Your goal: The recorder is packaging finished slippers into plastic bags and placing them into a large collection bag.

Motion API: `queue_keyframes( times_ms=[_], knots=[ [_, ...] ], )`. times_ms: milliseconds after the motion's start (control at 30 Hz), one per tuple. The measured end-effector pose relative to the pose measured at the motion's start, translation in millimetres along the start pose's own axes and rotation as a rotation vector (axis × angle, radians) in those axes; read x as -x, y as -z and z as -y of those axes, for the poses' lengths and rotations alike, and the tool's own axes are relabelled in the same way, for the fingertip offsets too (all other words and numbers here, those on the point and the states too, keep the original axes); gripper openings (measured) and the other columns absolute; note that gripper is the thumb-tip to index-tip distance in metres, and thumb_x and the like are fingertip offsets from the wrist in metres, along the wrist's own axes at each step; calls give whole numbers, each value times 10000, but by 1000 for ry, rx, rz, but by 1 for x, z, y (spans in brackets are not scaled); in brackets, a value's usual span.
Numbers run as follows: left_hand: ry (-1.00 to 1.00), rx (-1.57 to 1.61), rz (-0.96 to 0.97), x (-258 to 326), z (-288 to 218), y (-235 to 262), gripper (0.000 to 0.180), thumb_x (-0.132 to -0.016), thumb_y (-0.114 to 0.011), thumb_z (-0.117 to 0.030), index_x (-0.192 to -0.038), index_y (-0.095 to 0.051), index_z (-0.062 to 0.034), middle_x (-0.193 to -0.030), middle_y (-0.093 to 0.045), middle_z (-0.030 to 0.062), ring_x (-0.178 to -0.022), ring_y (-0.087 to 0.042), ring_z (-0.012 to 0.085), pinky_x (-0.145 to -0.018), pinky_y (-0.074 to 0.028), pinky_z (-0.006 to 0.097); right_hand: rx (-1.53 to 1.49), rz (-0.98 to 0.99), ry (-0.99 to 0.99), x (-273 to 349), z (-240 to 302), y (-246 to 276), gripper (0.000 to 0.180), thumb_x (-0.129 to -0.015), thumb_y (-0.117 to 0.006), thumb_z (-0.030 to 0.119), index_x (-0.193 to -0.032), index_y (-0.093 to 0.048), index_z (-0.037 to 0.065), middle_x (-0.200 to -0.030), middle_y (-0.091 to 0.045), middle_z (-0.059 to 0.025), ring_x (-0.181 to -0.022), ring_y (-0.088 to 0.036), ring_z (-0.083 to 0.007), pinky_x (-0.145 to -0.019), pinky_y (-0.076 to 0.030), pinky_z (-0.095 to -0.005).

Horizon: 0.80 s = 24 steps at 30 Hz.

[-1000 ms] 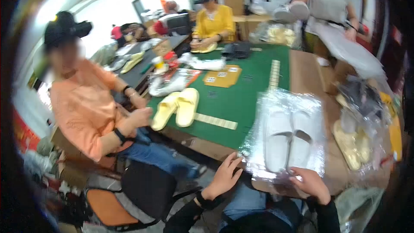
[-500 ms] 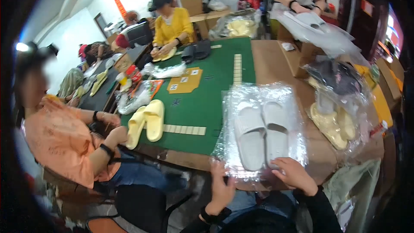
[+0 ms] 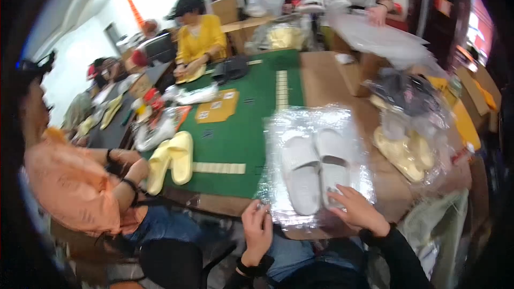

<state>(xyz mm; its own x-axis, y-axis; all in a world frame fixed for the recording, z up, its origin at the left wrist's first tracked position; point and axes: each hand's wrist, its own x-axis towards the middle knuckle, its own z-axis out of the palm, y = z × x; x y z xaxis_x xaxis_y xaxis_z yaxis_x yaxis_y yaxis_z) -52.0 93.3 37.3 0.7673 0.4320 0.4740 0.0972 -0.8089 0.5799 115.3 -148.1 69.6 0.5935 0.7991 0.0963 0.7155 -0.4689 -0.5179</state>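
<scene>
A pair of light grey slippers (image 3: 301, 184) lies side by side, toes pointing away, on a stack of clear plastic bags (image 3: 278, 128) at the table's near edge. My right hand (image 3: 356, 211) has its fingers over the heel of the right-hand slipper, with the thumb at the heel's near end. At the bags' near left corner is my left hand (image 3: 258, 231), its fingers curled together. Whether a bag edge is pinched in them is hard to make out.
Yellow slippers (image 3: 181, 158) stand on the green table mat (image 3: 225, 144) near a person in orange at left. Bagged yellow slippers (image 3: 401, 152) lie to the right. Farther off, a person in yellow handles a slipper, and another person stands by cardboard boxes (image 3: 350, 72).
My left hand has drawn left and its fingers have curled. The right hand has closed more around the slipper's heel. The standing person has lifted grey slippers off the plastic.
</scene>
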Motion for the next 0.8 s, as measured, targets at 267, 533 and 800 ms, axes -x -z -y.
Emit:
queue_keyframes(
  times_ms=[267,533,800],
  knots=[
    [-369,-210,210,-19,-46,-72,171,-752,-659,-142,-739,-533,-26,-833,-512,155,-888,-531,339,-791,-420,452,2,11,-118,-49,-45,-36,483,-865,-598,366,-1308,-525,189,-1357,-349,-363,-1280,-345,-486,-1052,-318,-475],
    [0,115,409,24,-8,-74,345,-858,-576,-149,-1152,-522,23,-1204,-499,241,-1104,-474,412,-948,-376,457,134,58,-283,-87,-28,-64,627,-867,-551,378,-1376,-380,53,-1441,-283,-283,-1313,-315,-441,-1015,-252,-647],
    [-458,-83,468,9,1,-73,331,-937,-517,-158,-1136,-524,106,-1041,-576,231,-884,-565,312,-751,-445,401,62,-38,-130,-19,-4,5,597,-877,-549,421,-1274,-439,-11,-1318,-428,-228,-1252,-411,-371,-998,-317,-580]
  ],
)
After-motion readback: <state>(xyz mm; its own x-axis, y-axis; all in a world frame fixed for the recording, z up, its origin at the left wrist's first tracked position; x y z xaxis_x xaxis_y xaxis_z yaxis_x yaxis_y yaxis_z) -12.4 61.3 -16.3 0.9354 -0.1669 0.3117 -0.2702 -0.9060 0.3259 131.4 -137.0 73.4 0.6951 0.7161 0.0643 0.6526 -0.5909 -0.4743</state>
